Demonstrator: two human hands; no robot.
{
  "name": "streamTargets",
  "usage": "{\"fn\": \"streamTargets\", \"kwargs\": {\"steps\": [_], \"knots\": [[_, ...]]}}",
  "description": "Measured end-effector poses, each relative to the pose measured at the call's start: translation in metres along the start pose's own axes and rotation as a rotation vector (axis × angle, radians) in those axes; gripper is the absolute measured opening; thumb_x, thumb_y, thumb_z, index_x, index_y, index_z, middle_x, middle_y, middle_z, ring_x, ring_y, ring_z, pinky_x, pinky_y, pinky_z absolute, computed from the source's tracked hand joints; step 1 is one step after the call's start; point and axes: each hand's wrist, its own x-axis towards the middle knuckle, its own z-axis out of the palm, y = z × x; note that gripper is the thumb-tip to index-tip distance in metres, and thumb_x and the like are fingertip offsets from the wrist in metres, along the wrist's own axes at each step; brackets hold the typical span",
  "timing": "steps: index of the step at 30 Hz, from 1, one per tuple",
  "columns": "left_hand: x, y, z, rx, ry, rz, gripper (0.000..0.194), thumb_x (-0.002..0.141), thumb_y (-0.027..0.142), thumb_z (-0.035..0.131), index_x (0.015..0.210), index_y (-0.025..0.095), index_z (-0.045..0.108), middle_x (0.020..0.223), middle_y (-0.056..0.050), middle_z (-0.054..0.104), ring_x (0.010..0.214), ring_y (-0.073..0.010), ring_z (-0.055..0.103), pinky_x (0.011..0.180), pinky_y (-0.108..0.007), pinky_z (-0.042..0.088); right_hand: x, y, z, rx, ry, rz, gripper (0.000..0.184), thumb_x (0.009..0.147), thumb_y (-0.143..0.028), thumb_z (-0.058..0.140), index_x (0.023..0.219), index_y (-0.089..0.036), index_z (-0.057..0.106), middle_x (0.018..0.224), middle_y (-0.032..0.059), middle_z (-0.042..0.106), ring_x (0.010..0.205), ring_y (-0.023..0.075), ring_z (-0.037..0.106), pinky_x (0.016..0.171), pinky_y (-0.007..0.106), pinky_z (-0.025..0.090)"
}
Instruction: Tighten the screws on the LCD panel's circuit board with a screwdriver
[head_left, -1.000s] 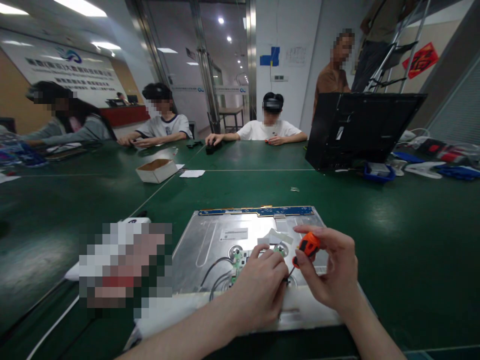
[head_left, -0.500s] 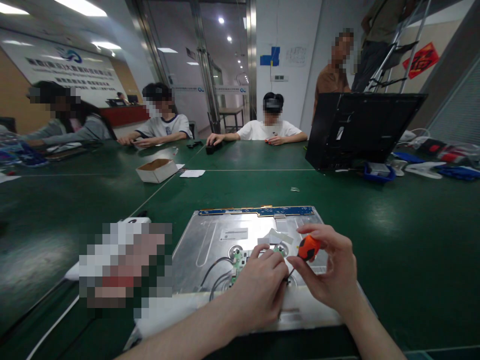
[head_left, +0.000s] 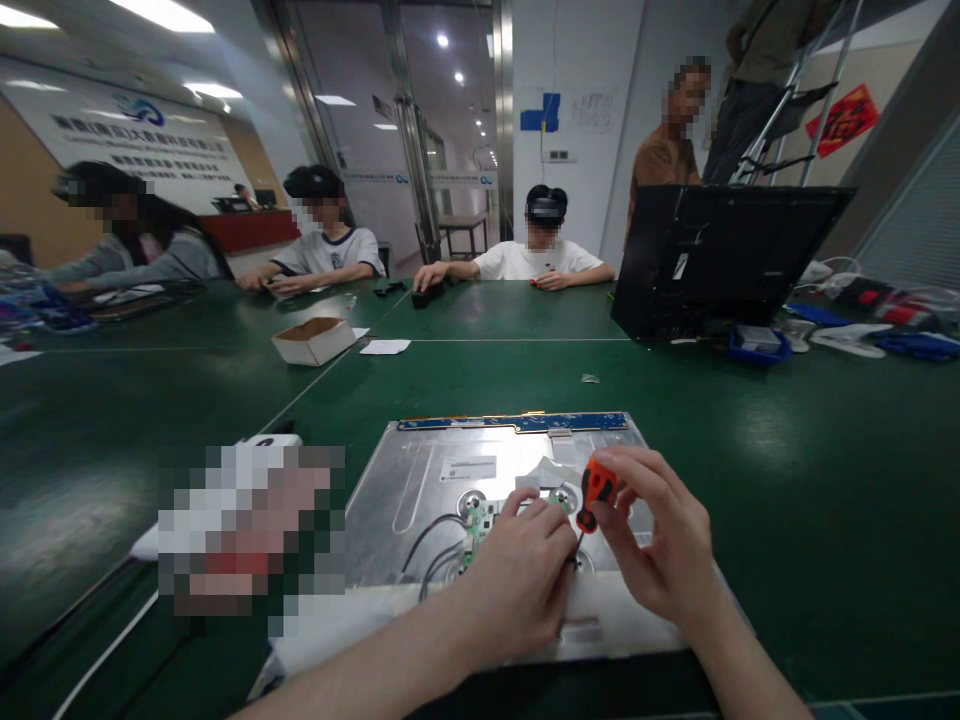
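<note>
In my right hand (head_left: 664,525) is a short screwdriver (head_left: 597,492) with an orange and black handle, pinched between thumb and fingers. Its thin shaft slants down to the fingertips of my left hand (head_left: 521,565). That hand rests with curled fingers over a green circuit board (head_left: 478,525), and whatever its fingertips pinch is hidden. Beneath both hands lies a silver metal display panel (head_left: 420,470), carrying a blue circuit strip (head_left: 517,423) along its far edge. Dark cables (head_left: 431,545) run from the green board's left side.
A white object (head_left: 225,500), partly pixelated, lies left of the panel with cords trailing from it. Farther off are a small open box (head_left: 315,343), white paper (head_left: 385,347) and a large black monitor casing (head_left: 727,260). Several people sit or stand beyond the green table (head_left: 847,480).
The screwdriver handle has swung more upright and leftward as the fingers of my right hand shifted on it. My left hand stays in place.
</note>
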Motion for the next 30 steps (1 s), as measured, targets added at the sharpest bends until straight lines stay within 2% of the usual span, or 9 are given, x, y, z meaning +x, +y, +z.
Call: {"fn": "streamTargets", "kwargs": {"steps": [5, 10, 15, 20, 25, 30], "knots": [[0.0001, 0.0007, -0.0012, -0.016, -0.002, -0.007, 0.017, 0.087, 0.017, 0.051, 0.099, 0.019, 0.062, 0.099, -0.008, 0.066, 0.099, -0.0257, 0.060, 0.108, -0.050, 0.034, -0.0036, 0.0012, 0.0037, 0.026, 0.074, 0.014, 0.048, 0.084, -0.014, 0.066, 0.127, -0.024, 0.047, 0.097, 0.0050, 0.066, 0.068, 0.0157, 0.064, 0.050, 0.026, 0.053], [0.0006, -0.0002, -0.0002, -0.009, -0.012, 0.002, 0.016, 0.086, 0.017, 0.051, 0.098, 0.019, 0.062, 0.099, -0.009, 0.067, 0.098, -0.0261, 0.061, 0.107, -0.050, 0.035, -0.0081, 0.0027, 0.0081, 0.045, 0.172, 0.046, 0.049, 0.082, -0.010, 0.068, 0.124, -0.024, 0.047, 0.104, 0.0067, 0.066, 0.073, 0.0158, 0.067, 0.055, 0.027, 0.055], [0.0006, -0.0003, 0.0005, -0.005, 0.009, 0.009, 0.016, 0.086, 0.017, 0.051, 0.098, 0.020, 0.062, 0.100, -0.008, 0.067, 0.100, -0.0262, 0.061, 0.107, -0.049, 0.035, -0.0026, 0.0023, 0.0049, 0.051, 0.088, -0.033, 0.048, 0.086, -0.009, 0.061, 0.130, -0.023, 0.047, 0.100, 0.0058, 0.065, 0.073, 0.0158, 0.064, 0.051, 0.025, 0.052], [0.0000, -0.0001, 0.0002, -0.013, 0.009, 0.007, 0.016, 0.085, 0.017, 0.052, 0.097, 0.020, 0.062, 0.099, -0.008, 0.067, 0.099, -0.0259, 0.061, 0.108, -0.049, 0.034, 0.0004, 0.0010, 0.0024, 0.012, 0.025, -0.041, 0.041, 0.090, -0.010, 0.057, 0.130, -0.021, 0.052, 0.108, 0.0089, 0.063, 0.072, 0.0141, 0.061, 0.051, 0.025, 0.051], [-0.0003, 0.0001, 0.0001, -0.036, 0.008, -0.013, 0.017, 0.085, 0.016, 0.052, 0.096, 0.019, 0.063, 0.098, -0.008, 0.067, 0.098, -0.0251, 0.061, 0.108, -0.048, 0.034, -0.0010, 0.0020, 0.0053, 0.051, 0.083, -0.025, 0.049, 0.085, -0.012, 0.068, 0.128, -0.023, 0.046, 0.090, 0.0013, 0.063, 0.065, 0.0132, 0.060, 0.049, 0.024, 0.050], [-0.0001, -0.0007, 0.0007, -0.017, 0.003, 0.004, 0.018, 0.085, 0.017, 0.053, 0.100, 0.020, 0.062, 0.101, -0.008, 0.067, 0.101, -0.0259, 0.061, 0.108, -0.049, 0.034, -0.0009, 0.0032, 0.0059, 0.032, 0.106, -0.041, 0.049, 0.084, -0.007, 0.067, 0.126, -0.024, 0.048, 0.097, 0.0035, 0.062, 0.072, 0.0139, 0.062, 0.048, 0.023, 0.049]]}}
